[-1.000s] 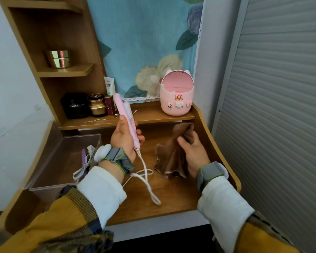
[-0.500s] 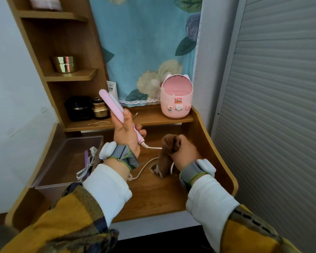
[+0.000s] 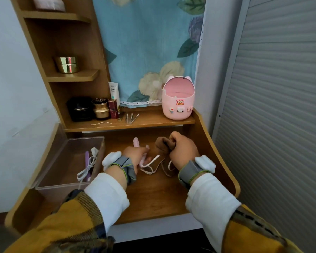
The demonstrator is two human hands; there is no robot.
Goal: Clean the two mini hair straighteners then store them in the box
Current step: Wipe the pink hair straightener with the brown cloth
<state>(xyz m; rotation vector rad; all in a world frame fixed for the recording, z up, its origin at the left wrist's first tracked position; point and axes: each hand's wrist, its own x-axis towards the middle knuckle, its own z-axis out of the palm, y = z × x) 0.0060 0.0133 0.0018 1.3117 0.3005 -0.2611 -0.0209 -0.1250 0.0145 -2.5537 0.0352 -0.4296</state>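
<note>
My left hand (image 3: 136, 155) grips the pink mini hair straightener (image 3: 136, 142) low over the wooden desk (image 3: 153, 198); its tip points away from me. Its white cord (image 3: 150, 164) loops across the desk between my hands. To the right, my right hand (image 3: 182, 149) clutches a bunched brown cloth (image 3: 161, 145), close beside the straightener. The clear plastic box (image 3: 69, 161) stands at the left of the desk. Inside it lies a purple straightener (image 3: 87, 159) with its white cord and plug (image 3: 94, 152).
A pink bin with stickers (image 3: 178, 101) stands on the low shelf at the back right. Jars, a tube and cotton swabs (image 3: 131, 117) sit along that shelf to the left. A gold jar (image 3: 67, 64) is on a higher shelf. A grey shutter (image 3: 281, 106) fills the right side.
My left hand has lowered the pink straightener from upright in the air down to the desk. My right hand has bunched up the brown cloth and moved it beside the straightener.
</note>
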